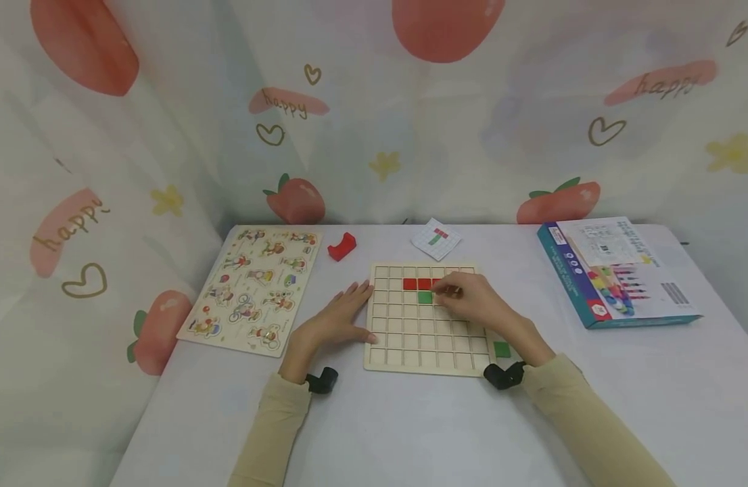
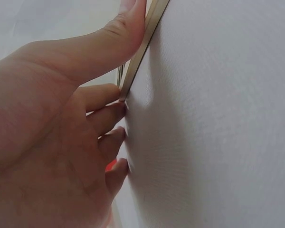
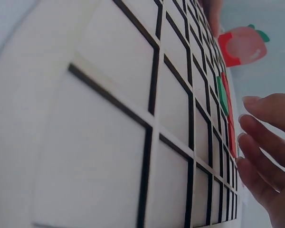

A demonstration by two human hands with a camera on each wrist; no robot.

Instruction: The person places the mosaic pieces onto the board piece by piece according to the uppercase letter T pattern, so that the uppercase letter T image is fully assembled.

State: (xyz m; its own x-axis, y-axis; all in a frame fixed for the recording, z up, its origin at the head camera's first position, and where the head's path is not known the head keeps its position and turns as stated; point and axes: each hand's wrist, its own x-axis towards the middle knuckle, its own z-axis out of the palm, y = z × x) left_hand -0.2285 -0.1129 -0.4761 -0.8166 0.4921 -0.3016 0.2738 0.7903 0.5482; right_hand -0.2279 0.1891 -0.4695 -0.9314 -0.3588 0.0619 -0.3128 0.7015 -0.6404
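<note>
Head view: three "happy" prints [image 1: 289,104]; left hand [image 1: 337,318], grip released, touches the gridded board [image 1: 410,341] at left; right hand [image 1: 479,302], also released, sits beside three red tiles [image 1: 425,284], one green tile [image 1: 425,297].

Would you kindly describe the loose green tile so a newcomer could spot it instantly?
In the head view, find the wooden grid board on the white tabletop. Beside its right edge, near the bottom corner, lies the loose green tile. Unlike the green square seated below the red tiles, it sits outside the grid.
</note>
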